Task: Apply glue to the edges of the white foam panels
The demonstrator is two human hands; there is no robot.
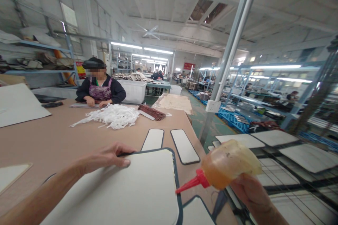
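My left hand presses flat on the large panel on the worktop; my right hand grips the glue bottle, nozzle at the panel's dark edge. 2 small panels lie beyond, apparently unglued.

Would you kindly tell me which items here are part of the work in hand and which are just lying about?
In hand:
- left hand pressing the large white panel
- right hand holding the glue bottle

Lying about:
- white strip pile
- two small panels
- seated co-worker
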